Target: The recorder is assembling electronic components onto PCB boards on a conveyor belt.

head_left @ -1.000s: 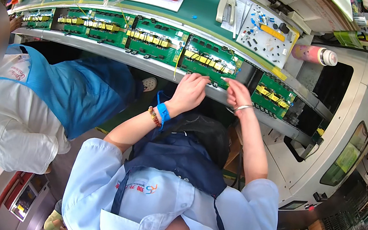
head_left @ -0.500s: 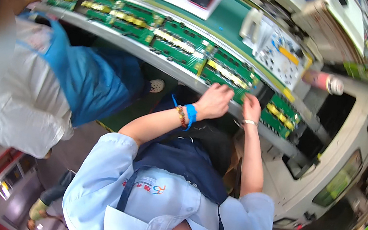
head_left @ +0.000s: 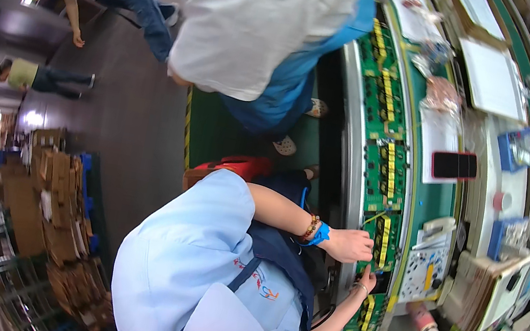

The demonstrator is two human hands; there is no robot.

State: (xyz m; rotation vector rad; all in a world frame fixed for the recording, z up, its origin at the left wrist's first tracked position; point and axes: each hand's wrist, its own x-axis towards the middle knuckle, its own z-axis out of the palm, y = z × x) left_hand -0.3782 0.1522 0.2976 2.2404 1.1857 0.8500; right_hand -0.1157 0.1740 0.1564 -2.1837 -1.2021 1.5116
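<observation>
A green circuit board (head_left: 385, 238) with a row of yellow-wrapped parts lies on the rail line, beside both hands. Against its near long edge, my left hand (head_left: 349, 245) has its fingers curled and drawn together; a blue band and beads circle that wrist. My right hand (head_left: 367, 279) is at the board's end, fingers bent and close together. What either hand pinches is too small to make out. A thin yellow-green strand (head_left: 375, 217) crosses the end of the board away from my right hand.
Similar boards (head_left: 388, 169) run along the metal rail (head_left: 360, 136). A co-worker (head_left: 260, 30) in white and blue stands close beside me. Across the rail are a phone (head_left: 453, 165), a sheet with small parts (head_left: 421, 275) and a pink bottle (head_left: 422, 321). Stacked cardboard (head_left: 57, 200) stands behind.
My view has swung to the left, bringing the aisle, walking people and cardboard into sight. Both hands stay at the same board, my right hand now nearer the left one.
</observation>
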